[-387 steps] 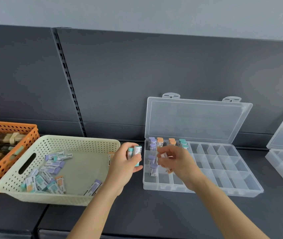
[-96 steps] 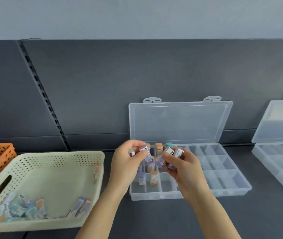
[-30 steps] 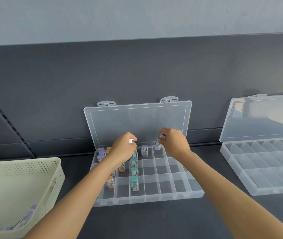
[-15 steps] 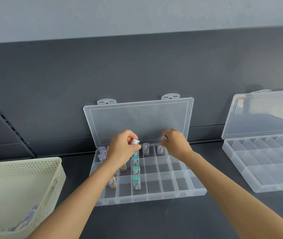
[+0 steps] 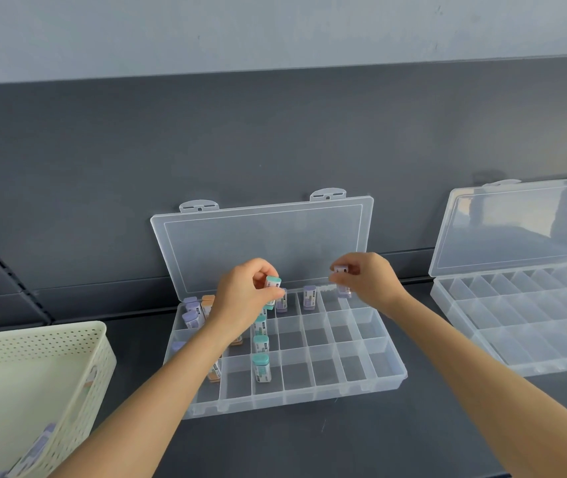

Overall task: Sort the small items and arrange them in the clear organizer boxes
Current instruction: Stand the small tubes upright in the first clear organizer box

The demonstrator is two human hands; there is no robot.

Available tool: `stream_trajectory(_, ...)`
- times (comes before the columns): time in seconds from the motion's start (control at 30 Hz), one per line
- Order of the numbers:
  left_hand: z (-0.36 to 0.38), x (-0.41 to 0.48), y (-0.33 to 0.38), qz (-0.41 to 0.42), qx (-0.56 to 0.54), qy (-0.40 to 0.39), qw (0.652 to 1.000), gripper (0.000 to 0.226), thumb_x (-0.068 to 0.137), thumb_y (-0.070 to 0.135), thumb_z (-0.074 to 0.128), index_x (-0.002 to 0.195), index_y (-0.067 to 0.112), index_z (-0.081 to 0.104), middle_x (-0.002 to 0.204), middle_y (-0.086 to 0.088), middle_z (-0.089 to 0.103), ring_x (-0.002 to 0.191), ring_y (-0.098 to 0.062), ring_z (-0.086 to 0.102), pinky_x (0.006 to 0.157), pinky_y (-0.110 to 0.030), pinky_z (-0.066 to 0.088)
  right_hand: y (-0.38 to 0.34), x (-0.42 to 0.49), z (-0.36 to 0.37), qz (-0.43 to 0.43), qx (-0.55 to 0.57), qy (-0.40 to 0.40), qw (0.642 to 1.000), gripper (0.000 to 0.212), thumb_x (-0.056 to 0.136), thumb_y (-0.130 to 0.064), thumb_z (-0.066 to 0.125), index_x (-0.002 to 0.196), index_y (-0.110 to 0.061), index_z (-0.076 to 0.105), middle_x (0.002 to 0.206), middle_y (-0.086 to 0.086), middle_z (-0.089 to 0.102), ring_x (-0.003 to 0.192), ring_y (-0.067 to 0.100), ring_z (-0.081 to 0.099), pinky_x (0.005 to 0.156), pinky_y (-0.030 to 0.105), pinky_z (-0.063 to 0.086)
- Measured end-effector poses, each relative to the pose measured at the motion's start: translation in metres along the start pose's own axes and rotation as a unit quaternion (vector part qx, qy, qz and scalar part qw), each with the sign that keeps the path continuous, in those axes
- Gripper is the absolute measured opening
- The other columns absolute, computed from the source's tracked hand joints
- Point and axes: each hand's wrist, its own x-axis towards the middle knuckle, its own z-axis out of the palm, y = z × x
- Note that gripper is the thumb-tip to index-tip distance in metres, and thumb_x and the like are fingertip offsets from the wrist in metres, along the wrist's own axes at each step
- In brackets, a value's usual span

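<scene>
A clear organizer box [image 5: 387, 379] lies open on the dark shelf, its lid leaning on the back wall. Small capped tubes stand in its left compartments: purple ones [image 5: 190, 313] at the back left, teal ones [image 5: 261, 367] in a column, two purple ones [image 5: 309, 297] in the back row. My left hand [image 5: 240, 298] holds a teal-capped tube [image 5: 272, 286] over the back row. My right hand [image 5: 368, 281] pinches a purple tube [image 5: 342, 281] above a back-row compartment further right.
A cream perforated basket [image 5: 33, 343] with a few tubes [image 5: 35, 446] stands at the left. A second open clear organizer box [image 5: 475, 339] sits at the right. The dark wall panel rises right behind the lids.
My right hand has shifted right along the back row with a purple tube. My left hand has stayed over the back row, still holding the teal-capped tube.
</scene>
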Motion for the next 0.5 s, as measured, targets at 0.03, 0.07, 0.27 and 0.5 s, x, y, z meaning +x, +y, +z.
stream_trajectory(0.03, 0.001, 0.0, 0.0, 0.001, -0.003, 0.002, 1.0, 0.016, 0.078, 0.015, 0.076, 0.082, 0.023, 0.062, 0.078, 0.012, 0.064, 0.071, -0.009, 0.061, 0.058, -0.016, 0.045, 0.0, 0.0, 0.001, -0.015, -0.011, 0.001, 1.0, 0.011, 0.082, -0.011, 0.069, 0.091, -0.005, 0.072, 0.083, 0.008, 0.07, 0.074, 0.022, 0.062, 0.066, 0.024, 0.048)
stream_trajectory(0.07, 0.001, 0.0, 0.0, 0.002, -0.005, 0.003, 1.0, 0.017, 0.078, 0.015, 0.076, 0.082, 0.023, 0.062, 0.078, 0.012, 0.064, 0.071, -0.009, 0.061, 0.058, -0.017, 0.045, 0.001, 0.002, 0.002, -0.022, -0.025, 0.0, 0.999, 0.012, 0.081, -0.008, 0.069, 0.092, -0.005, 0.072, 0.085, 0.008, 0.07, 0.077, 0.023, 0.063, 0.07, 0.026, 0.05)
stream_trajectory(0.27, 0.002, -0.003, -0.003, -0.003, -0.015, 0.014, 1.0, 0.019, 0.078, 0.013, 0.076, 0.093, 0.016, 0.066, 0.086, 0.005, 0.067, 0.077, -0.013, 0.063, 0.063, -0.016, 0.048, 0.015, 0.009, 0.018, -0.059, -0.142, -0.044, 0.987, 0.014, 0.085, 0.001, 0.056, 0.091, -0.003, 0.068, 0.088, 0.011, 0.069, 0.079, 0.029, 0.063, 0.071, 0.033, 0.053)
stream_trajectory(0.5, 0.0, -0.007, -0.005, -0.003, 0.01, 0.013, 1.0, 0.016, 0.079, 0.015, 0.075, 0.086, 0.019, 0.061, 0.081, 0.008, 0.064, 0.072, -0.009, 0.059, 0.059, -0.014, 0.045, 0.021, 0.012, 0.024, -0.072, -0.194, -0.076, 0.975, 0.014, 0.084, -0.005, 0.062, 0.095, -0.008, 0.072, 0.097, 0.008, 0.064, 0.082, 0.027, 0.061, 0.078, 0.039, 0.054)
